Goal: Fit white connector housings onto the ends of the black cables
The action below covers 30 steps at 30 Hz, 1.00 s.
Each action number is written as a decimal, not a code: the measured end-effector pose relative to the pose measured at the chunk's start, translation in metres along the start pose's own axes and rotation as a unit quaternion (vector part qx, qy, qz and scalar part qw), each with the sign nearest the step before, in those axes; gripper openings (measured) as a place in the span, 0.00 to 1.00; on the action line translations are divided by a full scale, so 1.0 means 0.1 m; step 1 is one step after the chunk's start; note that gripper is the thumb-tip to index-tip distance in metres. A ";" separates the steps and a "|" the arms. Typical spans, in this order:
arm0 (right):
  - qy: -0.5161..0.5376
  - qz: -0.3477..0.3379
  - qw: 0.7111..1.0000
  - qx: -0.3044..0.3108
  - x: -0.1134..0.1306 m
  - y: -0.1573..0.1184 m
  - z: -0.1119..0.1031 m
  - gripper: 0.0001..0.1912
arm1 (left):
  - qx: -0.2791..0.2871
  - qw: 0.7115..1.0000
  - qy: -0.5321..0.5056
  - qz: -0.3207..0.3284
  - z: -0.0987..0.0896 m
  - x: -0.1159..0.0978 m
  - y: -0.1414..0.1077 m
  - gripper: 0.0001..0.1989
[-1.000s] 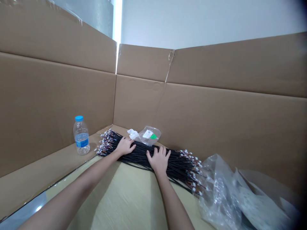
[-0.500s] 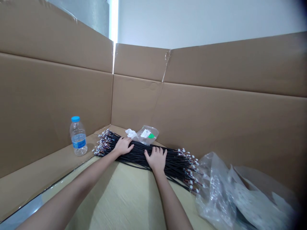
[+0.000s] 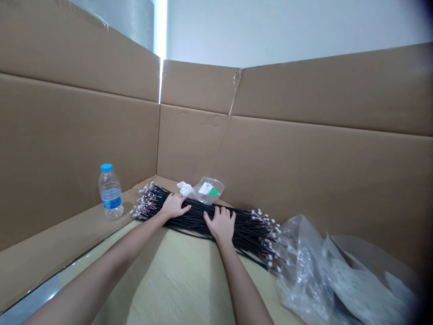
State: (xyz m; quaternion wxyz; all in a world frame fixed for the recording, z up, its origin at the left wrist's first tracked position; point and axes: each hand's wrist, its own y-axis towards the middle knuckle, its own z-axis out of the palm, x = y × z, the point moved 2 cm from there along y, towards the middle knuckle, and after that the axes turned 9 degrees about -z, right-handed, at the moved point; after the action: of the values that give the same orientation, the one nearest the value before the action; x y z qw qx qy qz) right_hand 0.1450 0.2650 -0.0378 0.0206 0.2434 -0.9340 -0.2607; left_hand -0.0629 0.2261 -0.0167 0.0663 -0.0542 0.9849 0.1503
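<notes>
A thick bundle of black cables [image 3: 199,220] lies across the tabletop, with small white connectors and coloured wires at both ends. On its left part rests my left hand [image 3: 174,206], palm down, fingers stretched over the cables and thumb apart. My right hand [image 3: 221,223] lies on the middle of the bundle, its fingers spread and pointing away from me. Both hands press flat on top rather than wrapping round the cables. Just behind the bundle sit a clear plastic bag [image 3: 203,192] with a white and green label and a crumpled white tissue [image 3: 185,188].
A water bottle [image 3: 111,196] with a blue cap stands at the left. Large crumpled clear plastic bags [image 3: 304,262] lie at the right, touching the connector ends. Tall cardboard walls [image 3: 304,171] enclose the back and left of the pale table [image 3: 172,280].
</notes>
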 end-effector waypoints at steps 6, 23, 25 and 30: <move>-0.010 -0.007 1.000 -0.007 0.01 0.01 -0.02 0.23 | 0.001 1.000 -0.005 0.002 0.01 0.01 0.01 0.22; -0.040 -0.008 0.999 -0.015 0.00 0.02 -0.05 0.20 | -0.026 1.000 -0.004 -0.006 0.04 0.00 0.03 0.23; -0.042 -0.008 0.999 -0.016 0.00 0.02 -0.05 0.20 | -0.028 1.000 -0.002 -0.005 0.03 0.00 0.02 0.23; -0.042 -0.013 0.999 -0.016 0.01 0.03 -0.05 0.20 | -0.033 0.999 0.007 -0.002 -0.01 -0.01 0.01 0.22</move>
State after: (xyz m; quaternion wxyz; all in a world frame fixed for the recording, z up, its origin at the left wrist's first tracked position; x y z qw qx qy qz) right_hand 0.1439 0.2642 -0.0323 -0.0176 0.2436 -0.9265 -0.2862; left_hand -0.0619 0.2270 -0.0157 0.0581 -0.0598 0.9797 0.1823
